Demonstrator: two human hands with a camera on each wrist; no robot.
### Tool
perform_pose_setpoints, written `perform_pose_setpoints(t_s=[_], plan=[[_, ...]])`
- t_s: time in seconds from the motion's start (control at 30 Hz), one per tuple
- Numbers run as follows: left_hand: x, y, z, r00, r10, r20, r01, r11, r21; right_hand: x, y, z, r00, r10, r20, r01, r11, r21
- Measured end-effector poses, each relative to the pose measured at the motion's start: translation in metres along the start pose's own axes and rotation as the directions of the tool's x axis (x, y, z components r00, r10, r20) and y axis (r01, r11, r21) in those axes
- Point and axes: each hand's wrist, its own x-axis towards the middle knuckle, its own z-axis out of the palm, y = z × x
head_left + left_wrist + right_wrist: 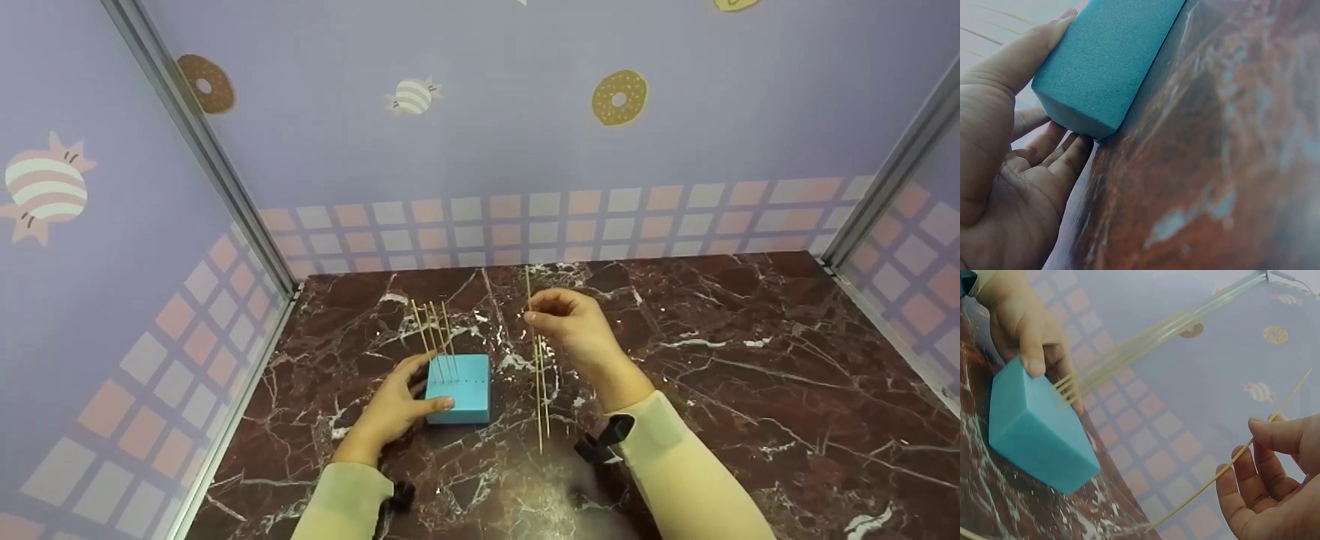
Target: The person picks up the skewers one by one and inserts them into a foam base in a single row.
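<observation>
A light-blue foam block [472, 367] sits on the marbled table, several thin bamboo skewers [424, 330] standing in its top. A row of small holes [474, 381] continues to their right. My left hand [390, 409] grips the block from the left, thumb on the near side of its top; the left wrist view shows fingers against its lower edge. Right of the block, my right hand [581, 330] pinches one skewer [1196, 494] between thumb and fingers, above the table. Another skewer [545, 409] shows below this hand, close beside the held one.
Dark red marbled tabletop [750, 375] spreads around the block. Purple panels [510, 150] with printed sweets and checks enclose the back and sides, joined by metal corner posts [217, 165]. In the right wrist view, a pale curved stick [968, 533] crosses the lower left corner.
</observation>
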Motion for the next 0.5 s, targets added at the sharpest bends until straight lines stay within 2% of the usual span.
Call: perform_pose_setpoints(t_s=[0.27, 0.5], plan=[[0.001, 0.002, 0.000, 1.000, 0.001, 0.009, -0.001, 1.000, -0.005, 0.005, -0.007, 0.022, 1.000, -0.027, 0.002, 0.026, 0.999, 0.032], [-0.001, 0.002, 0.000, 1.000, -0.007, 0.017, 0.007, 1.000, -0.009, 0.008, -0.010, 0.043, 0.999, -0.032, 0.008, 0.032, 0.999, 0.008]])
